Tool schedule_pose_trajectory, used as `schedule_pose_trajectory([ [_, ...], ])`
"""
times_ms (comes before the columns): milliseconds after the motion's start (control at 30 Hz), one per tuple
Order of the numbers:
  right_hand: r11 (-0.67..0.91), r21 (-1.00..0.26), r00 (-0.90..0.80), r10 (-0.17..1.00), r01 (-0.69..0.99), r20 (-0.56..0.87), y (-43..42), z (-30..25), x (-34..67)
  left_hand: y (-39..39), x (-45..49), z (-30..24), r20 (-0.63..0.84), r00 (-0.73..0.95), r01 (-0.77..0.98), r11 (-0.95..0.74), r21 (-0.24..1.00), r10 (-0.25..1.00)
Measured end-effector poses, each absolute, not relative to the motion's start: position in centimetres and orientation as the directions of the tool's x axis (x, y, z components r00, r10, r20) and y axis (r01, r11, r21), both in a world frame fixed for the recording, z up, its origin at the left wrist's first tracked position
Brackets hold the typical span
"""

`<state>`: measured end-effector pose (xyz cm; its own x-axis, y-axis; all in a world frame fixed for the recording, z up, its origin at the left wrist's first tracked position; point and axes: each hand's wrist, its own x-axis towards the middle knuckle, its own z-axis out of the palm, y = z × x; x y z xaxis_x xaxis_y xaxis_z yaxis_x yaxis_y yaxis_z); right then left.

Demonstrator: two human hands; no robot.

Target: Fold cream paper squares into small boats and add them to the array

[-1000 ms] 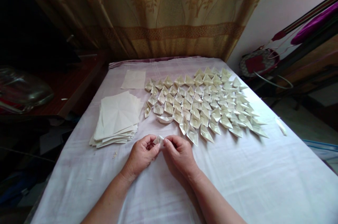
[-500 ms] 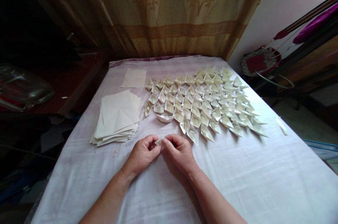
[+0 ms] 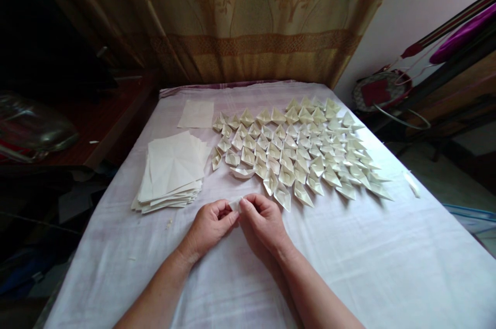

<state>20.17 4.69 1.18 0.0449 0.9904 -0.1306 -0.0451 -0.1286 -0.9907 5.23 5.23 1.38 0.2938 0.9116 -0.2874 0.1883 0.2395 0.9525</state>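
Observation:
Between the fingertips of both hands is a small folded piece of white paper [image 3: 235, 205], mostly covered by the fingers. My left hand [image 3: 211, 223] pinches it from the left, with the thumb on the near side. My right hand [image 3: 263, 219] closes on its right edge, thumb and forefinger pressed together. Just beyond the hands lie rows of folded paper boats [image 3: 287, 156], pale cream and closely packed. A stack of creased paper sheets [image 3: 174, 163] lies to the left of the boats. Farther back, a single square sheet [image 3: 196, 114] lies flat.
A white cloth [image 3: 349, 267] covers the table. Behind it hangs a gold patterned curtain [image 3: 248, 45]. On the left stands a dark red desk [image 3: 96, 127] with a clear glass vessel [image 3: 34, 125]. A small white strip [image 3: 411, 184] lies near the table's right edge.
My right fingertips have shifted slightly up and a little more of the folded paper shows between the hands. The boats and the stack stay as they were.

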Motion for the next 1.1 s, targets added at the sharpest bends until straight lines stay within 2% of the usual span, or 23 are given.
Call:
schedule_pose_trajectory([
  [200, -0.114, -0.993, -0.004, 0.994, 0.021, -0.114, 4.85, 0.83, 20.57, 5.22, 5.09, 1.15, -0.219, 0.299, 0.258, 0.143, 0.956, 0.929],
  [400, 0.041, -0.989, 0.054, 0.997, 0.144, 0.049, 4.57, 0.95, 20.53, 5.09, 5.12, 1.37, -0.168, 0.354, 0.301, 0.059, 0.952, 0.920],
  [567, 0.118, -0.974, 0.065, 0.989, 0.192, 0.133, 4.48, 0.60, 20.59, 5.06, 5.03, 1.55, -0.134, 0.353, 0.362, -0.003, 0.932, 0.926],
  [667, 0.149, -0.964, 0.047, 0.986, 0.219, 0.163, 4.49, 0.45, 20.55, 5.06, 4.95, 1.74, -0.123, 0.338, 0.335, 0.002, 0.942, 0.933],
  [1100, 0.081, -0.981, -0.028, 0.997, 0.176, 0.077, 4.58, 0.30, 20.86, 4.93, 4.72, 0.91, -0.176, 0.243, 0.278, 0.105, 0.955, 0.954],
])
